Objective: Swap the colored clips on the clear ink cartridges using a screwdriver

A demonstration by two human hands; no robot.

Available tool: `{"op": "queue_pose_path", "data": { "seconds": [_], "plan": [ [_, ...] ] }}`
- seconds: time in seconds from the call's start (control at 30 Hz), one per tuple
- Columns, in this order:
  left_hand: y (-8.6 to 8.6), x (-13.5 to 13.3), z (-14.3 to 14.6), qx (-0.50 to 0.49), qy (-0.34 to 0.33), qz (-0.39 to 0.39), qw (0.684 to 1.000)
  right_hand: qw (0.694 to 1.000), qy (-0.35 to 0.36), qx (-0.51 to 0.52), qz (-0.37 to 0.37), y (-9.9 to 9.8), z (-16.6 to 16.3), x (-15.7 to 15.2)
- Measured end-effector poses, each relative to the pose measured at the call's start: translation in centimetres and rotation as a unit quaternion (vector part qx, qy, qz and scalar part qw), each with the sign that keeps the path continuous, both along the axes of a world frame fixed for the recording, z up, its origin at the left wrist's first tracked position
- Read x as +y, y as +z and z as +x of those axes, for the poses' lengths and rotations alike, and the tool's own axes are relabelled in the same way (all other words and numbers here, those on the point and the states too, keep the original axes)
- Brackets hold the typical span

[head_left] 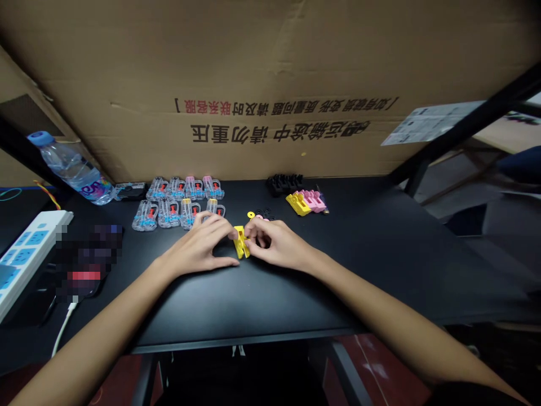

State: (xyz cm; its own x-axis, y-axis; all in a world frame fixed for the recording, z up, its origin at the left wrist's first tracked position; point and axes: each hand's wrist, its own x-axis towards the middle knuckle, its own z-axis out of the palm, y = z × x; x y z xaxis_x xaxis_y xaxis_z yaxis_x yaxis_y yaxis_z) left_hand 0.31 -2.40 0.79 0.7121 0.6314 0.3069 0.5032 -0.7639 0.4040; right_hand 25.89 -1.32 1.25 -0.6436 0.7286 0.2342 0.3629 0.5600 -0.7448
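Observation:
A small yellow plastic part [240, 243] with a moulded hollow lies on the black table between my hands. My left hand [205, 239] curves around its left side, index fingertip against the upper edge and thumb by the lower end, steadying it. From the right, my right hand [274, 239] is closed in a pinch at the part's right edge; whatever is between those fingertips is hidden. Just beyond lie a yellow ring [251, 215] and several small black rings [266, 213], with some pink ones partly covered by my right hand.
Two rows of clear plastic assemblies [169, 213] stand at back left. Yellow parts [298, 204], pink parts [315, 200] and black parts [285, 184] sit at back right. A water bottle [78, 169], power strip [31, 248] and phone [87, 262] with cable occupy the left. Cardboard [270, 67] walls the back.

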Motion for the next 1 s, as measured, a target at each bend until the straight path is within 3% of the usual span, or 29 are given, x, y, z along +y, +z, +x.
{"op": "queue_pose_path", "data": {
  "seconds": [0.17, 0.43, 0.6, 0.83, 1.0],
  "plan": [
    [0.2, -0.2, 0.2, -0.002, -0.003, 0.020, 1.000, 0.999, 0.022, 0.011, -0.042, -0.7, 0.3, 0.5],
    [0.0, 0.0, 0.1, 0.013, -0.009, 0.007, 1.000, 0.996, -0.087, -0.010, 0.020, -0.2, 3.4, 2.9],
    [0.2, -0.1, 0.2, 0.019, 0.012, 0.003, 1.000, 0.991, -0.056, -0.082, 0.089, 0.7, 4.2, 3.4],
    [-0.1, 0.0, 0.1, 0.034, 0.026, 0.018, 0.999, 0.965, -0.047, -0.204, 0.157, 0.0, 3.1, 2.6],
    [-0.2, 0.1, 0.1, 0.032, 0.023, 0.017, 0.999, 0.961, -0.005, -0.206, 0.185, -0.2, 2.8, 2.3]
  ]
}}
